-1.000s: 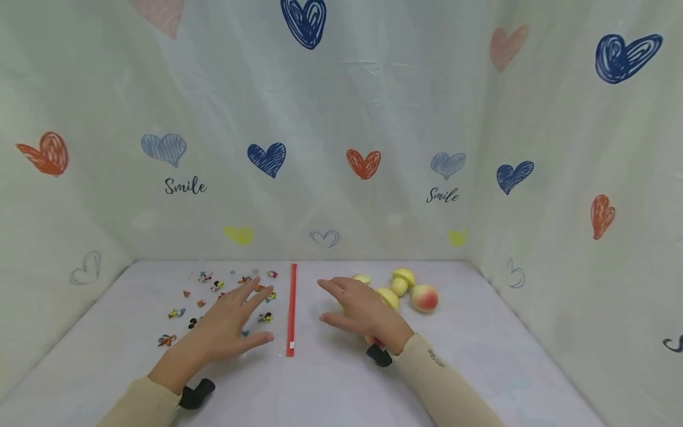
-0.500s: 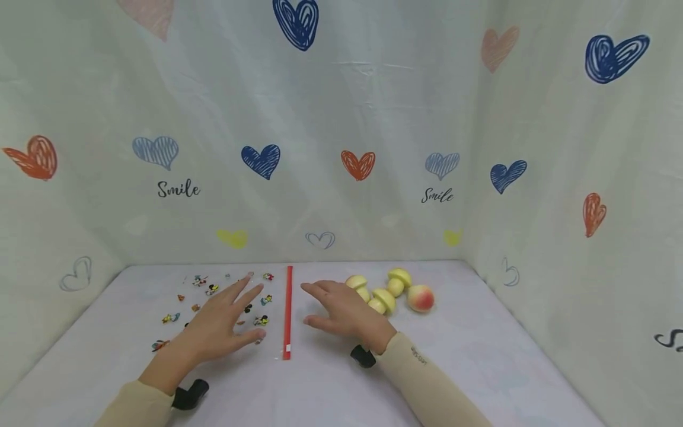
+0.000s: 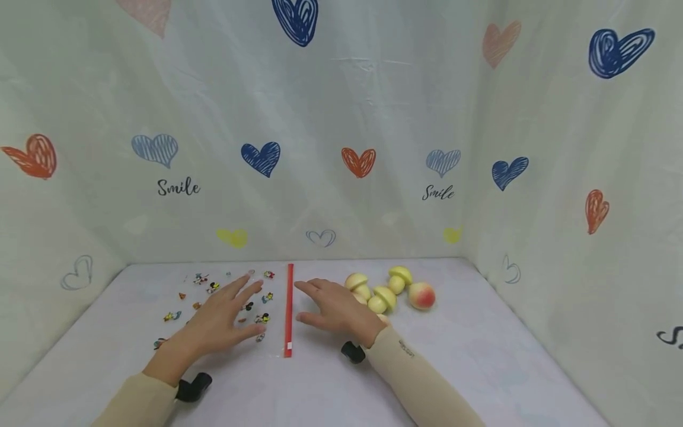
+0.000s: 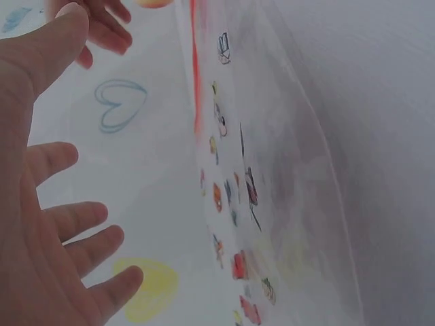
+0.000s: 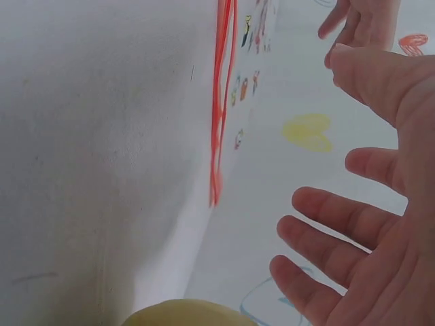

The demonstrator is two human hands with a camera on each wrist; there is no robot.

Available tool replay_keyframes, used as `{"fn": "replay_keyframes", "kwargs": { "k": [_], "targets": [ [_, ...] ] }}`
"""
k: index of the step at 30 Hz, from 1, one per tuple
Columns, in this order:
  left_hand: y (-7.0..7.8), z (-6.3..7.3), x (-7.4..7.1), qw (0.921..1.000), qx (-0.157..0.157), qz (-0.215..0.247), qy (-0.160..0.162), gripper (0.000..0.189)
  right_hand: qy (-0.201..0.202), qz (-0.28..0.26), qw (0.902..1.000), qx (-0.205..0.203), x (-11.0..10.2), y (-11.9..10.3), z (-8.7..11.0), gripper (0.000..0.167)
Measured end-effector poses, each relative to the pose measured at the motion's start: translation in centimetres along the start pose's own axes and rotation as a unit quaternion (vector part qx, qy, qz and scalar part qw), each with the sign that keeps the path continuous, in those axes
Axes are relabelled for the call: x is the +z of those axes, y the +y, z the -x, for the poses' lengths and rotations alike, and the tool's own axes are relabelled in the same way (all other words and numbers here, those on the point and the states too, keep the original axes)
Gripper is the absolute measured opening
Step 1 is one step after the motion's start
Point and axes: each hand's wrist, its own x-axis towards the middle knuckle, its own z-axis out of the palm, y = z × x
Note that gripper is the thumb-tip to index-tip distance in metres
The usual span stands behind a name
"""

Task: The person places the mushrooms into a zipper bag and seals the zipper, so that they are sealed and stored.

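Observation:
A clear plastic bag (image 3: 264, 318) with small cartoon prints and a red strip (image 3: 289, 311) along its right edge lies flat on the table. Over the printed part hovers my left hand (image 3: 216, 323), fingers spread and holding nothing. My right hand (image 3: 338, 308) hangs just right of the red strip, fingers extended, also holding nothing. In both wrist views the fingers stand apart from the bag. Behind the right hand are yellow toy mushrooms, one in front (image 3: 383, 300) and one farther back (image 3: 399, 279), plus a pale one (image 3: 357, 284) partly covered by the hand.
A pink-and-yellow peach (image 3: 422, 296) lies at the right of the mushrooms. Another pale rounded thing (image 3: 383, 319) shows only slightly behind the right wrist. A white curtain (image 3: 320, 201) printed with hearts rises behind the table (image 3: 469, 356) and along its sides.
My right hand has shifted left, closer to the red strip, uncovering more of the mushrooms. My left hand has barely moved over the bag. The head view has turned slightly.

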Motion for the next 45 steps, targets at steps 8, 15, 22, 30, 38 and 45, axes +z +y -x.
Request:
{"fn": "replay_keyframes", "kwargs": {
  "k": [8, 15, 22, 30, 38, 45],
  "targets": [
    [0.6, -0.9, 0.3, 0.9994, -0.017, 0.020, -0.022, 0.087, -0.020, -0.023, 0.9990, 0.032, 0.7, 0.0, -0.8, 0.070],
    [0.4, -2.0, 1.4, 0.9971, -0.026, 0.036, -0.061, 0.086, -0.033, -0.022, 0.9978, 0.053, 1.5, 0.2, -1.7, 0.070],
    [0.4, -2.8, 1.7, 0.9944, -0.049, 0.036, -0.086, 0.088, -0.038, -0.036, 0.9964, 0.066, 1.7, -0.3, -2.6, 0.069],
    [0.5, -3.3, 1.9, 0.9920, -0.065, 0.044, -0.099, 0.087, -0.047, -0.063, 0.9942, 0.074, 2.4, -0.1, -3.2, 0.067],
    [0.4, -3.6, 2.2, 0.9923, -0.059, 0.057, -0.093, 0.086, -0.044, -0.080, 0.9939, 0.062, 2.7, 0.0, -3.6, 0.067],
    [0.8, -4.1, 2.3, 0.9905, -0.071, 0.069, -0.096, 0.088, -0.042, -0.093, 0.9933, 0.053, 3.0, 0.3, -3.9, 0.064]
  ]
}}
